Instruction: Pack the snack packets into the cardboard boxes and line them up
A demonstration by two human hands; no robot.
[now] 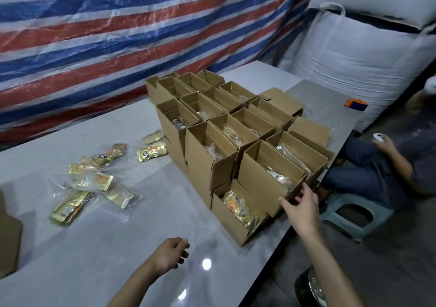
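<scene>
Several open cardboard boxes (226,122) stand stacked in rows on the grey table (99,247), most with snack packets inside. My right hand (300,204) touches the near right corner of an upper box (262,181) with straight fingers. Under it, the nearest box (232,217) holds a gold packet with an orange picture. My left hand (171,253) hovers over the table's near part, fingers loosely curled, holding nothing. Several loose gold snack packets (94,181) lie scattered on the table to the left.
A flat piece of cardboard (8,233) lies at the left edge. A striped tarp (118,35) hangs behind. A big white sack (368,56) stands at back right. Another person sits at right beside a plastic stool (354,214). An orange-blue item (355,103) lies on the table's far end.
</scene>
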